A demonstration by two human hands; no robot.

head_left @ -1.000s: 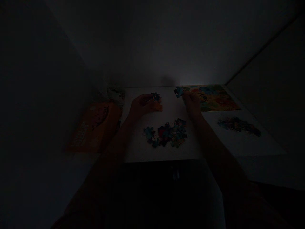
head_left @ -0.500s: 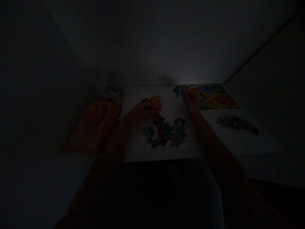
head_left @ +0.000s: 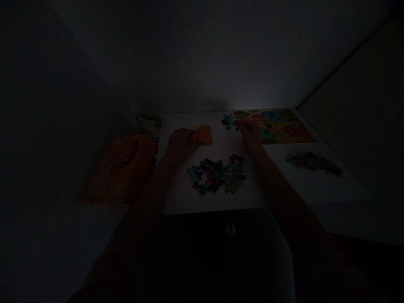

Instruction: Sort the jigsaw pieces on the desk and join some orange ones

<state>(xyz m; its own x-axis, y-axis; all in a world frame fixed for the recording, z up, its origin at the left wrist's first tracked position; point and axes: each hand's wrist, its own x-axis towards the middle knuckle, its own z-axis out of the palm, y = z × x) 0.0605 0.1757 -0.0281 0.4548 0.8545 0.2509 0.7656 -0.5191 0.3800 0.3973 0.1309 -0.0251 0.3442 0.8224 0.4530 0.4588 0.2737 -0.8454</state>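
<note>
The scene is very dark. My left hand (head_left: 179, 144) lies on the white table (head_left: 189, 198) with its fingers curled against a small cluster of orange puzzle pieces (head_left: 204, 134). My right hand (head_left: 251, 135) rests at the left edge of a colourful puzzle picture (head_left: 279, 125), its fingertips close to a few joined blue pieces (head_left: 227, 121). Its fingers are too dim to read. A pile of loose mixed-colour pieces (head_left: 217, 174) lies between my forearms.
An orange puzzle box (head_left: 118, 168) lies at the left of the table, with something pale and patterned (head_left: 148, 122) behind it. A second pile of dark pieces (head_left: 313, 163) sits on a white sheet at the right. Walls close in behind and on both sides.
My left hand held a dark piece up, brought it down by the loose pile, then drew back to the orange cluster. The right hand stayed at the picture's edge.
</note>
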